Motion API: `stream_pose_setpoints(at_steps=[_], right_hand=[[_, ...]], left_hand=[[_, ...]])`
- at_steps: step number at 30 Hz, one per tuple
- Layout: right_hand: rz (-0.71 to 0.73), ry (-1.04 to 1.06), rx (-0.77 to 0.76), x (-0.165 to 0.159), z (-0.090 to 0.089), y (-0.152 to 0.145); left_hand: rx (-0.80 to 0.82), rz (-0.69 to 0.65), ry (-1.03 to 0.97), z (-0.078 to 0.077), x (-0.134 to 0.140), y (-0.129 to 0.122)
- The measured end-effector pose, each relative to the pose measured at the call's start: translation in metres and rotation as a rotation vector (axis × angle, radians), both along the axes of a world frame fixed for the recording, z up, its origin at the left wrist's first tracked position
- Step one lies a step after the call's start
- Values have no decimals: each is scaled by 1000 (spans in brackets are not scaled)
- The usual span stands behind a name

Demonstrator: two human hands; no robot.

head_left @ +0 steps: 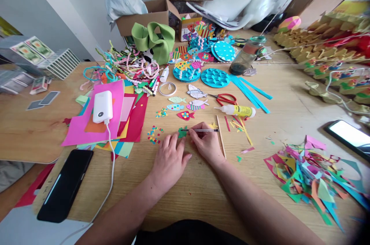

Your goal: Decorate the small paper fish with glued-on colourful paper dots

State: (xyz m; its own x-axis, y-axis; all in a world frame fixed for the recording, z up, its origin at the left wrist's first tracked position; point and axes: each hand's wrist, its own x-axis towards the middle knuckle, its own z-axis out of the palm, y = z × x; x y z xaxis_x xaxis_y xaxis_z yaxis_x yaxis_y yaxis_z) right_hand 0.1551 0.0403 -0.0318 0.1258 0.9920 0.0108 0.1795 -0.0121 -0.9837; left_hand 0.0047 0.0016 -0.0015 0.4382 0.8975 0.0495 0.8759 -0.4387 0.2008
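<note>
Our left hand (170, 160): palm down, loosely spread beside green paper (182, 133); our right hand (204, 141): curled, gripping a pen (213, 130)

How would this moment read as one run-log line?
left hand: at green paper | right hand: holding pen | red scissors: on table

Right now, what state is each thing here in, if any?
Left hand, open, palm down
Right hand, closed on slim dark pen
Small green paper piece, at the pen's tip
Red-handled metal scissors, lying unheld
Yellow-labelled plastic glue bottle, on its side
White rectangular power bank, cable plugged in
Black phone at left, screen dark
Dark phone at right, screen bright
Brown cardboard box, open
</note>
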Motion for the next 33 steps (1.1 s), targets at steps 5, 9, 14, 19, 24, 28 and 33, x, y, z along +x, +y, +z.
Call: stream_pose_setpoints(at_steps=[5, 9, 14, 19, 24, 28, 33], right_hand=[[3, -2, 1, 0, 0, 0], [-7, -7, 1, 1, -1, 0], [-20, -16, 0, 0, 0, 0], [-14, -22, 4, 0, 2, -1], [-3, -9, 0, 0, 2, 0], [6, -18, 2, 0, 0, 0], [-19, -36, 2, 1, -2, 0]], left_hand=[[-15, 1, 10, 1, 0, 0], [-24, 6, 14, 2, 0, 0], [-13, 4, 15, 2, 0, 0], [-2, -4, 12, 2, 0, 0], [1, -9, 11, 1, 0, 0], [-10, -2, 17, 1, 0, 0], [-17, -4, 16, 2, 0, 1]])
